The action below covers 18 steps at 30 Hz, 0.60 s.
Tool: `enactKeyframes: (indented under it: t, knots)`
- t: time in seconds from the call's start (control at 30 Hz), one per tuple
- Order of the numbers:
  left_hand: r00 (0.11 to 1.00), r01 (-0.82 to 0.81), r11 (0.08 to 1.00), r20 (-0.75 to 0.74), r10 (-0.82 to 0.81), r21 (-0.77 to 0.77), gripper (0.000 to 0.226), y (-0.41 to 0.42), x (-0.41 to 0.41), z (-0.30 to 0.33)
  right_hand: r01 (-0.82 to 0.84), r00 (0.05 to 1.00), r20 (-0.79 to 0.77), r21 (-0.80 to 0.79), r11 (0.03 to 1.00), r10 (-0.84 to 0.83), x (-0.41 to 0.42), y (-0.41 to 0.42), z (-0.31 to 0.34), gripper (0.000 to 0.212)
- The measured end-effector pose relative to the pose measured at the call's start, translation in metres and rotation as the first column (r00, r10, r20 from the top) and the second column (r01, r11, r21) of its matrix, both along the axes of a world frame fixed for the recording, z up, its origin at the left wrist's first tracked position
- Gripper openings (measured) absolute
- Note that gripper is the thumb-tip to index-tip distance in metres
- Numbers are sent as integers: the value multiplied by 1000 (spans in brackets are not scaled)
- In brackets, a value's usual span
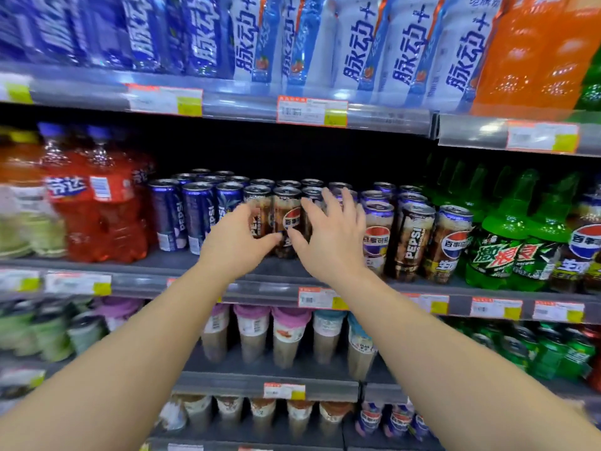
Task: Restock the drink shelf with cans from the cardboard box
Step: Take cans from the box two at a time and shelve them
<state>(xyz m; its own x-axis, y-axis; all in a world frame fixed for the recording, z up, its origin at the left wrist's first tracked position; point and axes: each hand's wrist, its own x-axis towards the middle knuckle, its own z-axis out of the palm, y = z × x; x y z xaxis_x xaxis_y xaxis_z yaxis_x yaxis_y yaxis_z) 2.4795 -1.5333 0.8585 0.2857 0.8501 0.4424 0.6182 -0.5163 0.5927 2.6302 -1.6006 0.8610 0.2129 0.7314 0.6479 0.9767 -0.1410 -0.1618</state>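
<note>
Both your bare hands reach toward the middle shelf, and neither holds anything. Your left hand [239,242] has its fingers loosely bent, thumb stretched toward the brown can [286,219] between your hands; whether the thumb touches it you cannot tell. Your right hand [331,232] is spread, fingers straight and fanned in front of the next cans behind it. The brown can is a tall, slim, glossy metal cylinder with a red, white and blue round logo and a silver rim. Just left of your left hand stand dark blue Pepsi cans [169,216] of the same slim shape; just right of your right hand stand more brown cans [413,242], in rows running back into the dark shelf. All rest on a grey metal shelf [182,262] whose front rail carries orange-edged price tags [320,298]. Farther left are red plastic soda bottles [94,206], farther right green bottles [507,242]. Above hang blue-and-white bottles [406,43]; below your forearms sit lidded cups [286,333]. The cardboard box is out of view.
</note>
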Motion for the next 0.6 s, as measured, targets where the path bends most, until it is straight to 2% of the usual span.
enactKeyframes:
  t: [0.13,0.3,0.4,0.6]
  knots:
    - [979,-140,987,-139,150,76,61,-1,-59,-18,-148,989,-8,-47,988,148,-53,13,-16,58]
    - [909,-286,950,-278,311,127,72,2,-158,-48,-278,961,-67,-192,941,270,-136,32,-39,58]
    - [856,-399,913,-322,405,86,77,3,-231,-64,-353,936,-105,-226,908,337,-205,45,-50,58]
    - [755,-540,839,-408,514,60,73,-4,-421,-86,-487,873,-146,-297,822,465,-388,70,-71,58]
